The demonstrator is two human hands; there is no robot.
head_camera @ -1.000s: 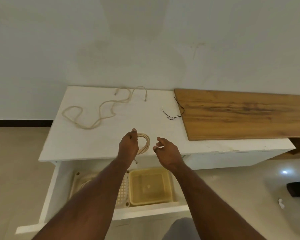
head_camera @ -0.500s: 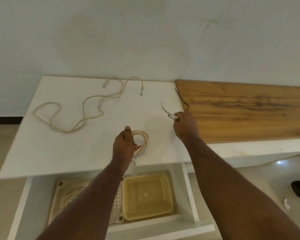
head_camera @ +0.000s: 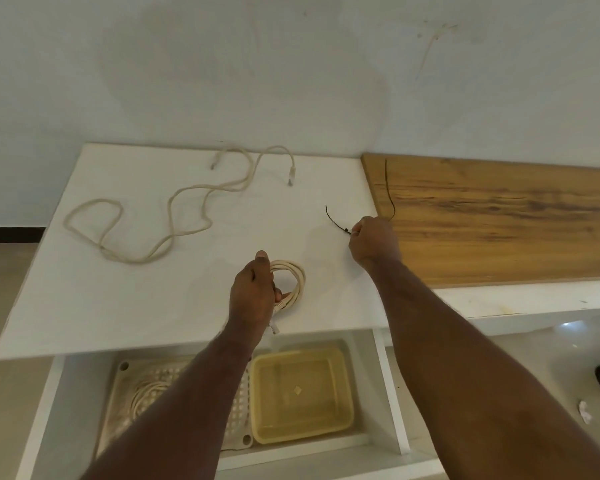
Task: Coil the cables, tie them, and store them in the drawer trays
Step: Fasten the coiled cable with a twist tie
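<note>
Left hand (head_camera: 253, 292), fingers curled around a coiled cream network cable (head_camera: 293, 280); right hand (head_camera: 371, 242) pinching a thin black tie (head_camera: 336, 221). A slackened left grip would probably let the untied coil spring open; the slender tie may slip from the pinch.

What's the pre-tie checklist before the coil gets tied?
1. Coiled cable held by left hand: ok.
2. Black tie pinched by right hand: ok.
3. Tie lifted off the white top: cannot tell.
4. Coil loops bunched, one plug end hanging below the grip: ok.
5. Yellow tray in the open drawer free: ok.
6. Second cable coiled: not ok, lies loose.
</note>
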